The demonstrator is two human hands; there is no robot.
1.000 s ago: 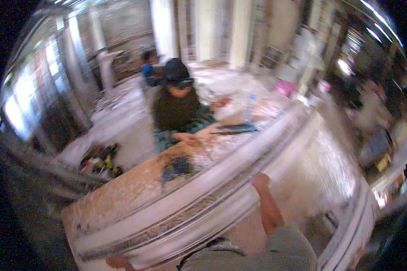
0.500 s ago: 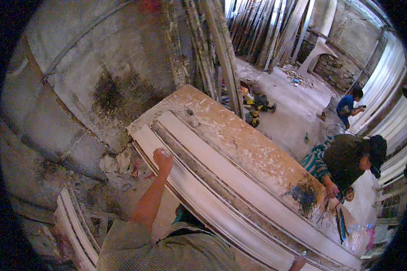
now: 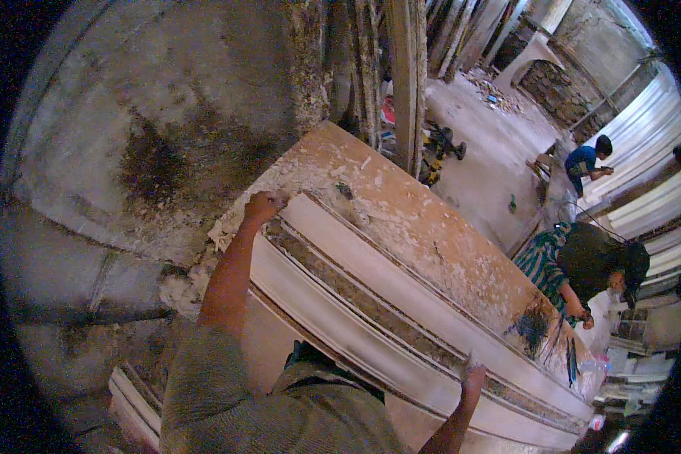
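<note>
Two long white plaster mouldings lie side by side on a tan board table. At its upper left end, the far moulding [image 3: 386, 268] meets my left hand [image 3: 265, 206], whose fingers are curled over the end. Farther right, my right hand [image 3: 473, 378] reaches across the near moulding [image 3: 318, 295], its fingers closed at the far moulding's inner edge. A pale spot shows at those fingertips; whether it is plaster dust or a small piece cannot be made out. Crumbly debris fills the gap between the mouldings.
White scraps are scattered over the board table [image 3: 401, 204]. A dark tangle of fibres [image 3: 533, 327] sits near its right end, beside a co-worker in a striped garment [image 3: 541, 253]. Another person in blue [image 3: 583, 163] stands farther back. More moulding [image 3: 136, 397] stands at lower left.
My left hand has moved from the near moulding to the far moulding's end. My right hand has come up and farther into view, to the far moulding's inner edge. The view has shifted.
</note>
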